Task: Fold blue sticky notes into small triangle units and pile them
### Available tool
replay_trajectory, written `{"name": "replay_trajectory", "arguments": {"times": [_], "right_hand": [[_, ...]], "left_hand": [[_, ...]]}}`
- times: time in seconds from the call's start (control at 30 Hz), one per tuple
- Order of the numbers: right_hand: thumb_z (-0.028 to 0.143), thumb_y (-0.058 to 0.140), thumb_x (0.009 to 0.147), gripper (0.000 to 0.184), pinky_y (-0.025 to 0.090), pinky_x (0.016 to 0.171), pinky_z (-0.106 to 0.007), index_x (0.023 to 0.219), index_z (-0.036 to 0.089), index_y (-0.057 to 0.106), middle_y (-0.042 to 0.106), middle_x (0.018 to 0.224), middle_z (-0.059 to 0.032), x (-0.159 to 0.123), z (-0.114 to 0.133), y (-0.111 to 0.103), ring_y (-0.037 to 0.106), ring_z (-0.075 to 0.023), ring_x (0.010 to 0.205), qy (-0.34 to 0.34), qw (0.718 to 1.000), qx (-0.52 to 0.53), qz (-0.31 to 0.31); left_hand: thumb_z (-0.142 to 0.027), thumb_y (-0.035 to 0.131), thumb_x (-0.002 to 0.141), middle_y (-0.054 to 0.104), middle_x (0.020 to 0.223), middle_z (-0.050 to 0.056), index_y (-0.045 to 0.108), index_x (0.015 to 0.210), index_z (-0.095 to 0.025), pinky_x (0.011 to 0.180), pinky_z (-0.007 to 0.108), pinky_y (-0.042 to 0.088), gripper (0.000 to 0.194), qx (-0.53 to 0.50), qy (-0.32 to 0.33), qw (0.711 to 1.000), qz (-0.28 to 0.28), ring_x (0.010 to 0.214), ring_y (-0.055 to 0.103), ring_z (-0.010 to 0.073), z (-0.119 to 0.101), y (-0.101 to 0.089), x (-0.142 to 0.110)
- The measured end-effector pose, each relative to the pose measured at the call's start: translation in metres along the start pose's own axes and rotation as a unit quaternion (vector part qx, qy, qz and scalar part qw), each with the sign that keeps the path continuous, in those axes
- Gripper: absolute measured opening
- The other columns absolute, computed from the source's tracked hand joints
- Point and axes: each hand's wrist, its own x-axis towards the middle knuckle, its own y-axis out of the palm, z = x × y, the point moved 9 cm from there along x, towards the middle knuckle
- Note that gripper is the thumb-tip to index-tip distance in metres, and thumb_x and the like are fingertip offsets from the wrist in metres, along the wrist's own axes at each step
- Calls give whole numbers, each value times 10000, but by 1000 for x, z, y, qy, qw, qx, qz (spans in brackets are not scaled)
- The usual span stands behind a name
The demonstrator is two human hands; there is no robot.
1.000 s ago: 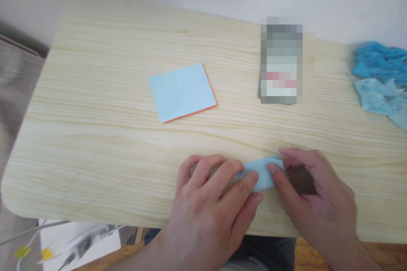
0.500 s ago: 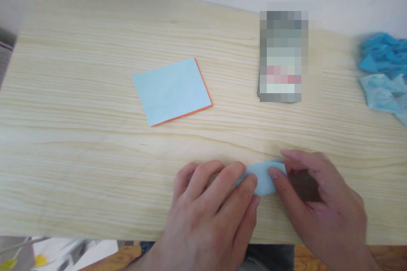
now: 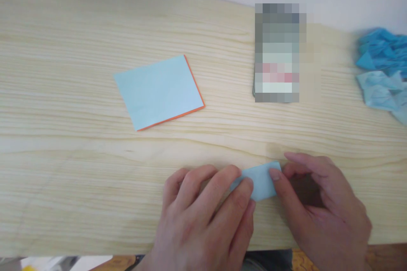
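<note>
A small folded piece of light blue paper (image 3: 262, 182) lies on the wooden table near its front edge. My left hand (image 3: 203, 216) covers its left end, with the index finger pressing on top and the other fingers curled beside it. At the paper's right end, my right hand (image 3: 324, 207) pinches the edge, thumb on the upper face and index finger behind. Further back on the left lies a flat stack of paper (image 3: 160, 91), light blue on top with orange showing along two edges.
A phone (image 3: 276, 55), blurred out by blocks, rests at the table's back. Crumpled-looking folded paper pieces, dark blue (image 3: 383, 51) and pale blue (image 3: 378, 89), lie at the right edge. The table's front edge runs just below my hands.
The view has shifted slightly, so the stack and phone appear further left. The folded paper's top now looks flatter and its far edge more even, while both hands stay on it.
</note>
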Motion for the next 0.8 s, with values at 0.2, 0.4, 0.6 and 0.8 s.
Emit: {"name": "replay_trajectory", "arguments": {"times": [0.2, 0.4, 0.6, 0.8], "right_hand": [[280, 754, 869, 351, 507, 794, -370, 1205, 282, 654, 680, 925, -10, 1, -2, -2, 637, -200, 851, 13, 1000, -7, -5], [299, 749, 873, 352, 513, 778, -377, 1211, 290, 653, 686, 916, -12, 1, -2, -2, 638, -204, 825, 28, 1000, -4, -7], [258, 755, 863, 341, 508, 775, -368, 1190, 281, 660, 688, 913, -11, 2, 0, -3, 637, -200, 820, 28, 999, 4, -20], [272, 763, 860, 336, 511, 769, -368, 1180, 286, 662, 695, 924, -13, 2, -2, -3, 646, -205, 812, 26, 1000, -7, -11]], "left_hand": [[-269, 742, 887, 739, 1206, -46, 741, 1133, -297, 964, 377, 439, 248, 2, -1, 1000, 5, 1108, 596, 206, 1, 2, 2], [-270, 736, 893, 743, 1184, -49, 740, 1121, -293, 954, 367, 446, 229, 2, 0, 1000, 8, 1109, 597, 193, 1, 0, 1], [-277, 733, 896, 744, 1190, -45, 739, 1126, -298, 956, 376, 453, 231, 10, 1, 1000, 6, 1108, 606, 200, 0, 0, 2], [-279, 746, 883, 748, 1192, -45, 739, 1138, -297, 953, 374, 465, 255, 9, 4, 1000, 6, 1093, 614, 209, 2, 2, 1]]}}
